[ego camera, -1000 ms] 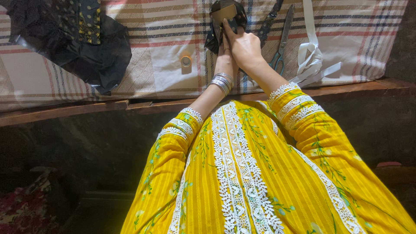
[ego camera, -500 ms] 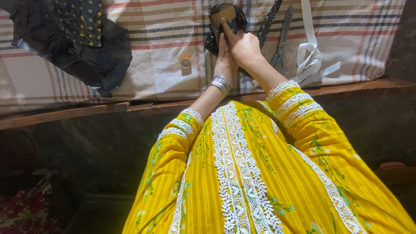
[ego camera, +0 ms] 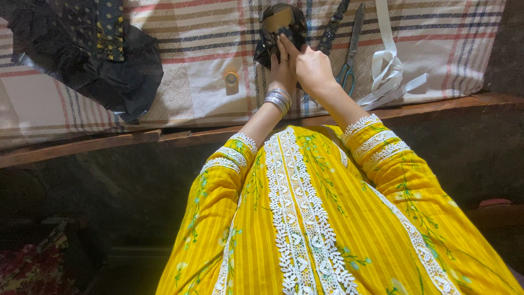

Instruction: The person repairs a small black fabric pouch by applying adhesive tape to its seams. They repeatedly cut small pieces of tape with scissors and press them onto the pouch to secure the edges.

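The black fabric piece [ego camera: 279, 27] is a small, bunched, dark item with a tan-brown panel showing on its top face; it lies on the striped cloth [ego camera: 207, 60] near the far edge of the bench [ego camera: 82, 145], just left of the scissors [ego camera: 349, 52]. In the head view, the left hand [ego camera: 282, 68] has its grip closed on the piece's lower edge, silver bangles on its wrist, and the right hand [ego camera: 312, 68] pinches the same piece from the right, a finger laid up over it; the two hands touch each other. A dark-handled tool [ego camera: 334, 27] lies just beside the scissors, and a white ribbon [ego camera: 385, 71] loops to their right, near the cloth's right edge. A small round metal object [ego camera: 231, 79] sits on open cloth left of the hands. A heap of black netted fabric [ego camera: 87, 60] with a dotted strip covers the far left, well apart. The bench's wooden front edge runs just below the wrists.
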